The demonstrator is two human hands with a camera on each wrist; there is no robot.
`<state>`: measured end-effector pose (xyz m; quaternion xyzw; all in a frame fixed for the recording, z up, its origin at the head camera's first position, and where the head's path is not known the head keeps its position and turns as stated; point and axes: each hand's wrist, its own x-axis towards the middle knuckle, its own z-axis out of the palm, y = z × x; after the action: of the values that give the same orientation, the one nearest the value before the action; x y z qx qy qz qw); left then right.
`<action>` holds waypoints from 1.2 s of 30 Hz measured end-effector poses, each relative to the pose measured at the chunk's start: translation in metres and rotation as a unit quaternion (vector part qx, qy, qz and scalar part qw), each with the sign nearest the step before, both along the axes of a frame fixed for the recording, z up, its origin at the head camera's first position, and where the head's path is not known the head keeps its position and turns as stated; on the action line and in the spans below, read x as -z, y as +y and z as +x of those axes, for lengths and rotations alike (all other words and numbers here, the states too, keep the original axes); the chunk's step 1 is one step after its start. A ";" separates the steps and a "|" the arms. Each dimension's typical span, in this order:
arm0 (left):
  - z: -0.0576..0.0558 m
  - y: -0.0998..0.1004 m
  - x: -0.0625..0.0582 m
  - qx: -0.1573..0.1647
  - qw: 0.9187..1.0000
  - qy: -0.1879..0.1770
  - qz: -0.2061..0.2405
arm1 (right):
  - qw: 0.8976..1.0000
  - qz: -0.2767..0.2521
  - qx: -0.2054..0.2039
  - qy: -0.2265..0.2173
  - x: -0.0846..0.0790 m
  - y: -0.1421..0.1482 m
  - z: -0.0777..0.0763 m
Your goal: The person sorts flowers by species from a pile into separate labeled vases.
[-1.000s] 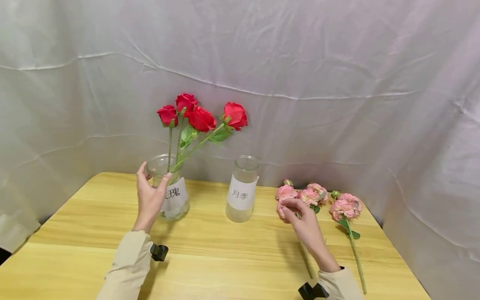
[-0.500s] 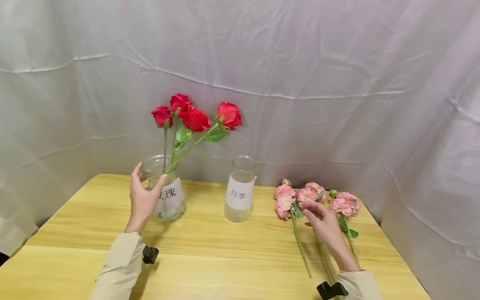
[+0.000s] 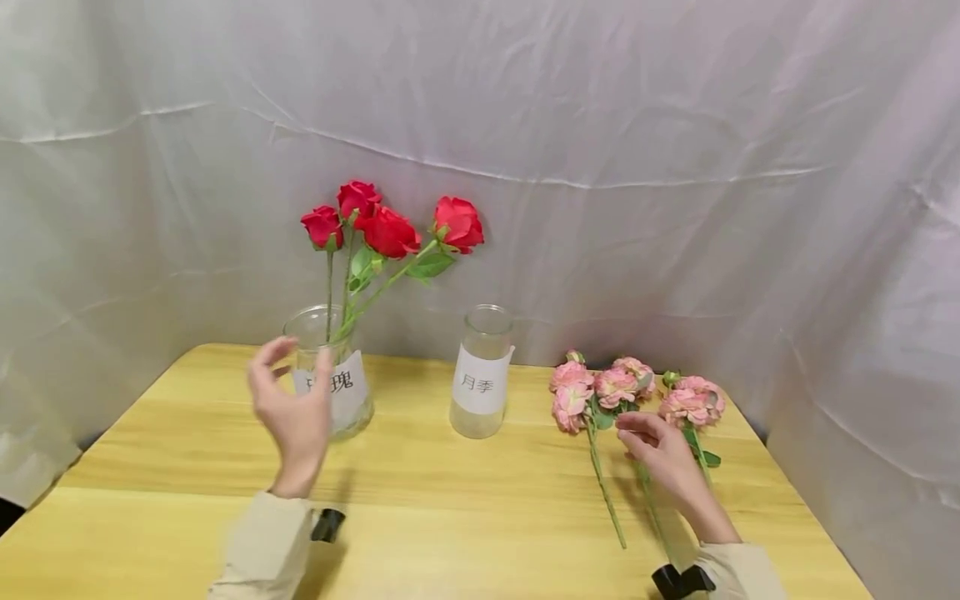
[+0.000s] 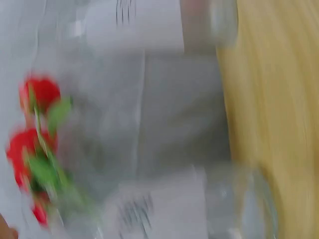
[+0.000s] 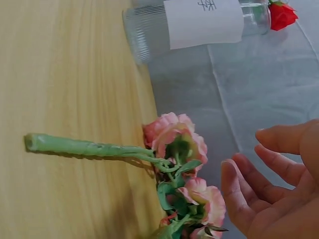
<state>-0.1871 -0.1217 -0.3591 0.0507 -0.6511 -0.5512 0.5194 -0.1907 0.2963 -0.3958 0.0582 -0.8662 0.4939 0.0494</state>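
In the head view my left hand (image 3: 296,421) is held in front of the wide glass vase (image 3: 352,408), thumb and fingers spread, with nothing between them. Several red roses (image 3: 388,232) stand in that vase, one leaning to the right. My right hand (image 3: 663,457) hovers with bent, parted fingers by the middle pink flower (image 3: 617,388), over its stem. The right wrist view shows the right hand (image 5: 279,186) beside pink blooms (image 5: 204,199), gripping nothing. Motion blurs the left wrist view, where roses (image 4: 22,154) and both vases show.
A narrow labelled glass vase (image 3: 480,387) without flowers stands mid-table. Another pink flower (image 3: 572,396) lies left of the right hand, and one more pink flower (image 3: 693,402) lies right of it. A grey cloth (image 3: 525,108) hangs behind the wooden table (image 3: 420,500).
My left hand has let go of the wide vase and drawn back towards me. The right hand has moved right, from the leftmost pink flower to the middle one.
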 end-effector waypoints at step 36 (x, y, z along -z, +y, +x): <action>-0.080 0.096 0.066 0.376 0.869 -0.310 -0.082 | 0.994 -0.045 0.022 -0.098 0.021 -0.010 -0.036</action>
<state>-0.2667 -0.0255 -0.4246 -0.0722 -0.7915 -0.6052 0.0467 -0.2266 0.2860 -0.4172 -0.0117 -0.8448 0.5344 -0.0219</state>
